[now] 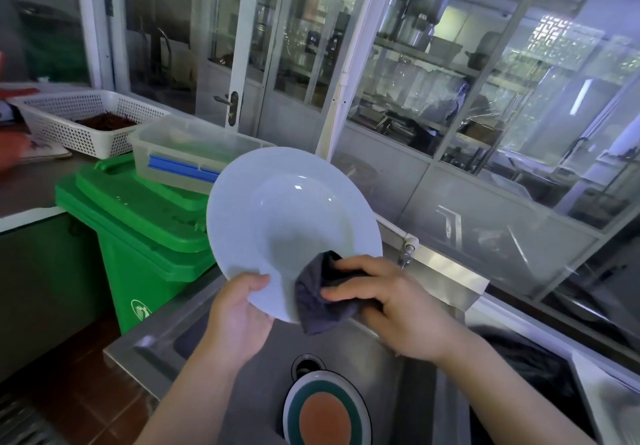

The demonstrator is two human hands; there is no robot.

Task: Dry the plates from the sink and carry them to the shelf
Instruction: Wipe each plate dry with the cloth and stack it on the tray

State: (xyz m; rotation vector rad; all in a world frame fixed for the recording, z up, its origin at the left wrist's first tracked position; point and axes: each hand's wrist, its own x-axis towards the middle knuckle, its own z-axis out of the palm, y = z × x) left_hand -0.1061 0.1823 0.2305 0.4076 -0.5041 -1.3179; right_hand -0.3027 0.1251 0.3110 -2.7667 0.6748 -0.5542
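A large white deep plate (294, 216) is held tilted above the steel sink (391, 368), its face towards me. My left hand (239, 316) grips its lower left rim, thumb on the front. My right hand (391, 302) holds a dark grey cloth (318, 299) pressed against the plate's lower right rim. In the sink basin below lies a second plate (325, 410) with an orange centre and a green ring, next to the drain.
A green wheeled bin (138, 230) stands left of the sink with a clear lidded box (183, 154) on it. A white basket (79, 115) sits on the counter at left. Glass-fronted partitions (450, 98) rise behind. Dark cloth (526, 368) lies right of the basin.
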